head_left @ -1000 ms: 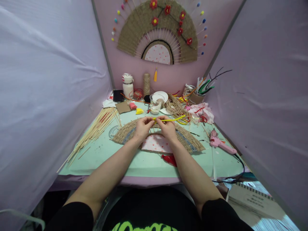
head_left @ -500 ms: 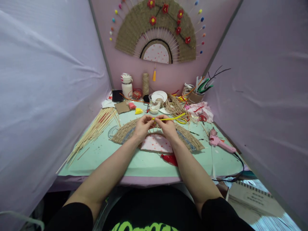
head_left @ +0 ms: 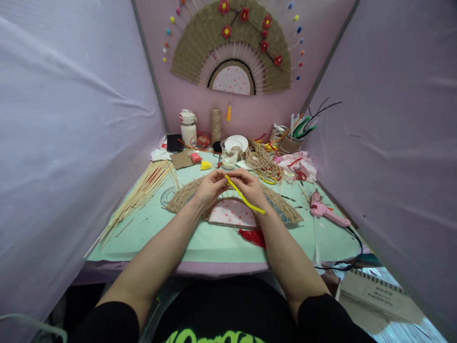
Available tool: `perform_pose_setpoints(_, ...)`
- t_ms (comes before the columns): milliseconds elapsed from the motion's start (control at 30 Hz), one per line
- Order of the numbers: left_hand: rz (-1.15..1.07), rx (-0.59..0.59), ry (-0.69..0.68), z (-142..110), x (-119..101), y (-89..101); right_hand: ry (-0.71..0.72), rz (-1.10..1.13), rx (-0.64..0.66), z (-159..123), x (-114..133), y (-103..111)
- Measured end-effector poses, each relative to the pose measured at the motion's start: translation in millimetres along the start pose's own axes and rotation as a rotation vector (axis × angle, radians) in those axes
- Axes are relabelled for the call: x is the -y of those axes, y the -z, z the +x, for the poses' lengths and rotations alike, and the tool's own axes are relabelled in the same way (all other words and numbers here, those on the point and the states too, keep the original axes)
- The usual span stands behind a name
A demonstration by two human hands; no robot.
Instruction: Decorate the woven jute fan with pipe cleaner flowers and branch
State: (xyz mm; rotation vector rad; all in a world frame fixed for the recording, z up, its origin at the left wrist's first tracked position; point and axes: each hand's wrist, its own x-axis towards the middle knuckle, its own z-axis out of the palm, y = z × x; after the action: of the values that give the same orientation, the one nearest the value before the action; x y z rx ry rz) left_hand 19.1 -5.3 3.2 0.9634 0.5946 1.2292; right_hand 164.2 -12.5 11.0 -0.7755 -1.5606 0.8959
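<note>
My left hand [head_left: 210,188] and my right hand [head_left: 250,187] meet over the middle of the table, both pinching one end of a yellow pipe cleaner [head_left: 244,196]. Its free end slants down to the right across my right wrist. Under my hands lies a half-round woven jute fan [head_left: 285,212] with a pink dotted centre [head_left: 232,214]. A red bit [head_left: 253,237] lies by my right forearm.
Bamboo skewers [head_left: 143,193] fan out at the left. A pink glue gun [head_left: 326,213] with a black cord lies right. Behind are a tangle of jute twine [head_left: 262,162], a plastic cup [head_left: 228,155], a white bottle [head_left: 189,127], a twine spool [head_left: 216,125], and a cup of pipe cleaners [head_left: 293,138].
The pipe cleaner's free end has swung from pointing right, level above the table, down toward me across my right wrist. Both hands stayed in place.
</note>
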Motion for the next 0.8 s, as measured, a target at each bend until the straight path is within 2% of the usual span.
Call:
perform_pose_setpoints(100, 0.005, -0.007, 0.018, 1, 2, 1.2, 0.058, -0.068, 0.002, 1, -1, 2)
perform_pose_setpoints(233, 0.012, -0.002, 0.063, 0, 2, 1.1, 0.044, -0.064, 0.029, 2, -4, 5)
perform_pose_setpoints(533, -0.072, 0.136, 0.134, -3, 1, 1.9, 0.017, 0.034, 0.182, 0, 1, 11)
perform_pose_setpoints(633, -0.095, 0.156, 0.164, -4, 1, 0.8, 0.020, 0.032, 0.178, 0, 3, 12)
perform_pose_setpoints(800, -0.130, 0.116, 0.154, -4, -1, -2.7, -0.050, 0.094, 0.160, 0, 6, 10)
